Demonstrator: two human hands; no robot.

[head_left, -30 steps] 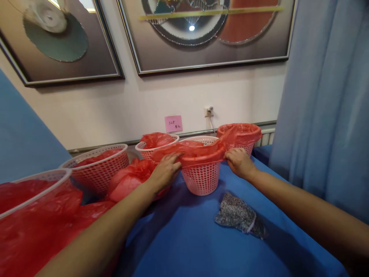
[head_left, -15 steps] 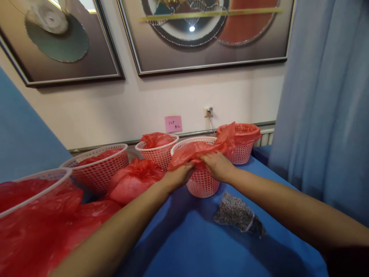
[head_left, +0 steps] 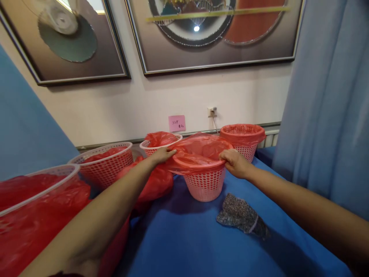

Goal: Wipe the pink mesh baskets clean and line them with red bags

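A pinkish-white perforated plastic basket (head_left: 205,186) stands upright in front of me on the blue-covered surface. A thin red plastic bag (head_left: 198,152) lines it, its edge folded out over the front rim. My left hand (head_left: 163,154) pinches the bag's edge and stretches it out to the left of the rim. On the right side of the rim, my right hand (head_left: 235,162) is closed on the bag's edge. Nearer to me lies a speckled grey bundle (head_left: 240,215) with a pale tie around one end.
Behind to the right stands another basket (head_left: 243,150) lined in red. Along the left are several white baskets (head_left: 105,165) holding red bags, with a bulging red bag (head_left: 157,184) between. Framed pictures (head_left: 219,65), a pink note (head_left: 177,123) and a wall socket (head_left: 212,112) are behind; a blue curtain (head_left: 319,115) hangs right.
My hands have moved apart from the front of the rim, left and right. The bunched red bag is now spread open, its edge folded over the basket's rim.
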